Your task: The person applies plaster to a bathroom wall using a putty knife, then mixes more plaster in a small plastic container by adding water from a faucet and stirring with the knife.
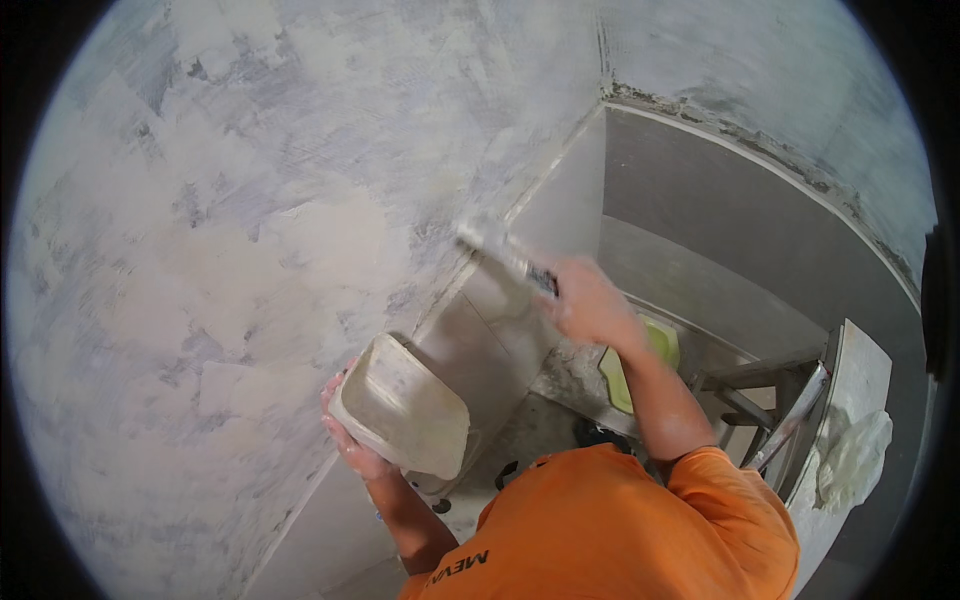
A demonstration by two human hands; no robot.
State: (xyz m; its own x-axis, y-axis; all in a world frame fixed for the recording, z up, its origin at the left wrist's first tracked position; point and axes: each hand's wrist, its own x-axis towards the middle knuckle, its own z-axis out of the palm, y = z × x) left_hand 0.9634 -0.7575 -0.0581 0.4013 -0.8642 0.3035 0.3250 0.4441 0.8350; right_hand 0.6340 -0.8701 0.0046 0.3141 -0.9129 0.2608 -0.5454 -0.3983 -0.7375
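Note:
My left hand (350, 430) is closed round the side of a pale, rounded rectangular tub (405, 405), its fingers spread along the outer wall. The tub is tilted, and its inside is smeared with a whitish coat. My right hand (590, 305) grips the dark handle of a putty knife (510, 262), slightly blurred by motion. The knife's blade points up and left, close to the lower edge of the patchy plastered wall (320, 240); I cannot tell whether it touches.
Grey tiles (740, 190) line the lower walls around the corner. Below lies a yellow-green basin-like object (615, 380) on the floor. At the right stands a stepladder-like frame (790, 420) beside a light board (860, 370), with a crumpled plastic bag (855, 460) on it.

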